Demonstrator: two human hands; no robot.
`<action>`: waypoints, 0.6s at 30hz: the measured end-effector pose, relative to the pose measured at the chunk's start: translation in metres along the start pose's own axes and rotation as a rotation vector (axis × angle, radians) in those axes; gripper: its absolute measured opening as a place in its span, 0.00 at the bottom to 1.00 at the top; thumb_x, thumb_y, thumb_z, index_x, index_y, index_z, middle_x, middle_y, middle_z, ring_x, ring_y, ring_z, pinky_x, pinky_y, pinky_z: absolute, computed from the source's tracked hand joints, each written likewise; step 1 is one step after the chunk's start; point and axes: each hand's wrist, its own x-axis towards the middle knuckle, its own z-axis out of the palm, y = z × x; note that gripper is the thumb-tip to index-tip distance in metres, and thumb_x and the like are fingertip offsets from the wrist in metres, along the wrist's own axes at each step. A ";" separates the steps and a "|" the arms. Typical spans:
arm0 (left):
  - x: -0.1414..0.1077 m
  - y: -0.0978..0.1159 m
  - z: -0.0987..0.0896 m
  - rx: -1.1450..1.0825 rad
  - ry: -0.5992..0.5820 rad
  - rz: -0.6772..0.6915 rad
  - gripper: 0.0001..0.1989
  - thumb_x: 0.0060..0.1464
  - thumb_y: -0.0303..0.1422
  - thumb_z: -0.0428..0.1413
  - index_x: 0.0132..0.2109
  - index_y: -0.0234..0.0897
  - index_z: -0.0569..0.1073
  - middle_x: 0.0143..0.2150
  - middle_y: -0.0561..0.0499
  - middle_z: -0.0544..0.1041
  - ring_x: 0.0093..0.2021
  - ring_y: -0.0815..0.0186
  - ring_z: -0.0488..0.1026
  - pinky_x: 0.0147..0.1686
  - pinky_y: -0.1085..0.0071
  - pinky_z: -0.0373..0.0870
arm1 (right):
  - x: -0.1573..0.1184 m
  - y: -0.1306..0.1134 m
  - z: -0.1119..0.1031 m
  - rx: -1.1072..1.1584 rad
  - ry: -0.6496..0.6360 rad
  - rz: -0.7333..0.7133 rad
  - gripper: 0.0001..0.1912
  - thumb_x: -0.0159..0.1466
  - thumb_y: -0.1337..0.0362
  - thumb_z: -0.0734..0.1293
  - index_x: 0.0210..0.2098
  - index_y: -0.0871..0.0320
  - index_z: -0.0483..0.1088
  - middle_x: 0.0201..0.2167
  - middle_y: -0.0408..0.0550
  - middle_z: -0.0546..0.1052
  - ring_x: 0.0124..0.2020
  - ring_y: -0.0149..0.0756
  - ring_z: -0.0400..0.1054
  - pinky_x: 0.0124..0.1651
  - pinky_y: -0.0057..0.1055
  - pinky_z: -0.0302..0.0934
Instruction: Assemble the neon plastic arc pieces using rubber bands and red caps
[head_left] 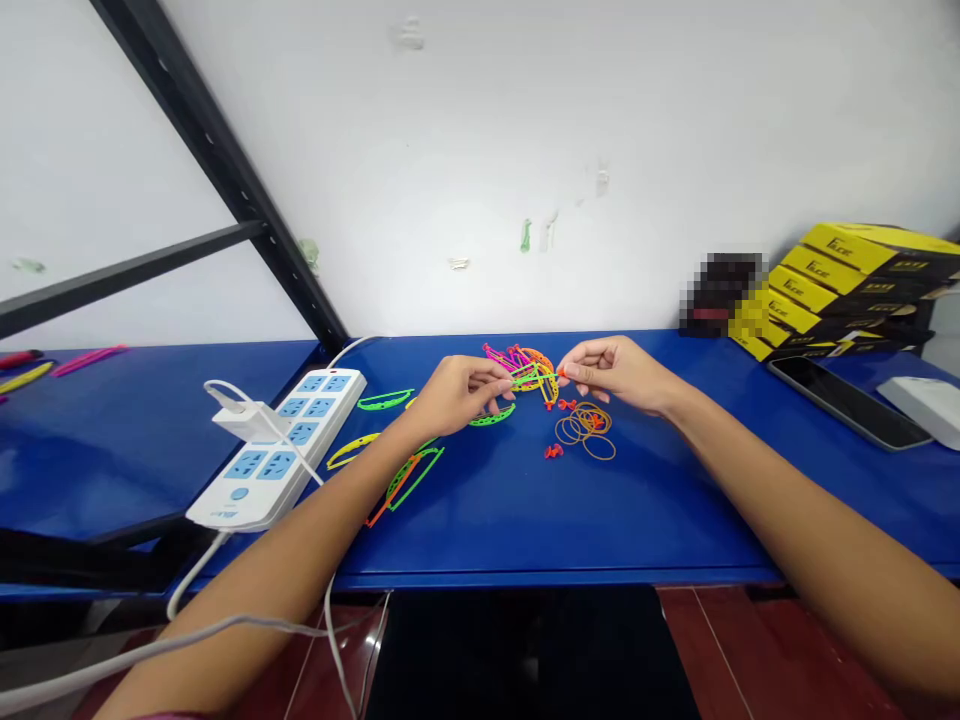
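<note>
Near the middle of the blue table (480, 510), my left hand (471, 391) pinches one end of a thin green plastic stick (529, 378). My right hand (604, 373) has its fingertips closed on a small orange-red piece (562, 370) at the stick's other end. Behind the stick lies a pile of orange, yellow and magenta plastic pieces (541, 357). Tan rubber bands (599, 447) lie below my right hand, with small red pieces (553, 452) beside them. A green bow-shaped piece (493, 416) rests under my left hand, and more bow shapes (385, 400) lie to the left.
A white power strip (311, 440) with a plugged-in adapter (247, 421) and white cables stands at the left, by a black metal frame (225, 165). At the right are stacked yellow and black boxes (847, 270), a black phone (847, 400) and a white device (926, 405).
</note>
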 end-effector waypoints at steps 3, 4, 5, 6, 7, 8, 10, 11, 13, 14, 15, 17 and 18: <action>0.000 0.001 0.000 -0.009 0.004 -0.021 0.13 0.64 0.39 0.61 0.40 0.32 0.80 0.39 0.42 0.86 0.28 0.68 0.79 0.27 0.75 0.74 | 0.000 0.000 0.000 0.003 0.000 0.009 0.21 0.62 0.44 0.78 0.36 0.57 0.80 0.25 0.43 0.77 0.21 0.26 0.60 0.24 0.28 0.55; 0.000 0.002 0.000 -0.015 0.003 -0.029 0.13 0.64 0.40 0.61 0.40 0.32 0.81 0.39 0.41 0.86 0.28 0.67 0.79 0.27 0.75 0.73 | 0.000 0.000 0.000 0.012 0.000 0.010 0.21 0.61 0.44 0.78 0.36 0.57 0.80 0.24 0.43 0.77 0.21 0.26 0.60 0.24 0.28 0.55; 0.000 0.002 0.000 -0.023 0.001 -0.035 0.14 0.63 0.40 0.61 0.40 0.32 0.81 0.39 0.41 0.86 0.28 0.67 0.79 0.26 0.75 0.73 | 0.000 0.000 0.000 0.025 0.001 0.010 0.21 0.61 0.44 0.78 0.36 0.57 0.80 0.24 0.43 0.77 0.21 0.26 0.60 0.24 0.28 0.55; 0.000 0.002 0.001 -0.033 -0.001 -0.041 0.14 0.63 0.41 0.62 0.40 0.32 0.81 0.39 0.41 0.86 0.28 0.67 0.79 0.26 0.75 0.72 | 0.000 0.000 0.001 0.039 0.002 0.009 0.20 0.61 0.45 0.79 0.36 0.57 0.80 0.25 0.43 0.77 0.21 0.25 0.61 0.24 0.28 0.56; 0.000 0.002 0.001 -0.042 -0.003 -0.045 0.15 0.63 0.42 0.62 0.40 0.32 0.80 0.39 0.41 0.86 0.28 0.67 0.79 0.26 0.75 0.72 | 0.000 0.000 0.001 0.054 0.003 0.009 0.20 0.61 0.45 0.79 0.36 0.57 0.80 0.25 0.43 0.77 0.21 0.26 0.61 0.23 0.27 0.56; 0.000 0.002 0.001 -0.049 -0.004 -0.048 0.15 0.62 0.42 0.62 0.39 0.32 0.80 0.39 0.41 0.86 0.28 0.67 0.79 0.26 0.75 0.72 | 0.000 0.000 0.002 0.069 0.003 0.008 0.20 0.60 0.46 0.79 0.36 0.57 0.81 0.26 0.43 0.78 0.22 0.26 0.62 0.24 0.27 0.56; 0.000 0.001 0.001 -0.054 -0.005 -0.051 0.15 0.62 0.43 0.62 0.39 0.33 0.80 0.39 0.41 0.86 0.28 0.67 0.78 0.25 0.75 0.72 | 0.000 0.001 0.003 0.091 0.007 0.004 0.19 0.60 0.46 0.80 0.36 0.57 0.80 0.28 0.45 0.79 0.23 0.27 0.64 0.24 0.27 0.57; 0.000 0.000 0.001 -0.051 -0.005 -0.052 0.16 0.62 0.43 0.62 0.39 0.33 0.80 0.39 0.41 0.86 0.28 0.67 0.79 0.25 0.75 0.71 | 0.000 0.001 0.003 0.096 0.009 0.002 0.19 0.60 0.46 0.80 0.36 0.57 0.80 0.29 0.45 0.80 0.24 0.27 0.65 0.24 0.26 0.57; 0.000 -0.001 0.001 -0.044 -0.007 -0.044 0.16 0.62 0.44 0.62 0.39 0.33 0.81 0.38 0.42 0.86 0.28 0.67 0.79 0.25 0.75 0.71 | 0.000 0.002 0.004 0.092 0.008 0.002 0.20 0.60 0.46 0.80 0.36 0.56 0.81 0.29 0.46 0.80 0.25 0.28 0.66 0.24 0.26 0.58; 0.000 -0.002 0.001 -0.039 -0.005 -0.037 0.15 0.62 0.43 0.62 0.39 0.33 0.81 0.38 0.42 0.86 0.28 0.67 0.79 0.26 0.75 0.72 | 0.000 0.003 0.005 0.084 0.007 0.003 0.20 0.60 0.46 0.80 0.36 0.57 0.81 0.28 0.45 0.80 0.26 0.29 0.67 0.24 0.26 0.58; -0.001 -0.003 0.001 -0.035 -0.002 -0.031 0.15 0.62 0.43 0.62 0.40 0.33 0.81 0.38 0.42 0.86 0.28 0.67 0.79 0.26 0.75 0.72 | 0.000 0.003 0.005 0.074 0.006 0.005 0.20 0.59 0.46 0.80 0.36 0.57 0.81 0.27 0.45 0.79 0.26 0.29 0.67 0.24 0.26 0.58; -0.001 -0.003 0.001 -0.033 0.004 -0.025 0.15 0.62 0.42 0.63 0.40 0.32 0.81 0.37 0.42 0.86 0.27 0.66 0.79 0.27 0.74 0.72 | 0.001 0.004 0.006 0.066 0.011 0.005 0.21 0.59 0.46 0.80 0.37 0.57 0.80 0.27 0.45 0.79 0.26 0.29 0.68 0.24 0.26 0.59; -0.002 -0.003 0.002 -0.034 0.007 -0.025 0.15 0.62 0.42 0.63 0.40 0.32 0.81 0.37 0.42 0.86 0.27 0.66 0.79 0.26 0.74 0.72 | 0.001 0.004 0.007 0.068 0.015 0.004 0.21 0.58 0.46 0.80 0.37 0.57 0.80 0.27 0.45 0.79 0.26 0.29 0.68 0.23 0.25 0.59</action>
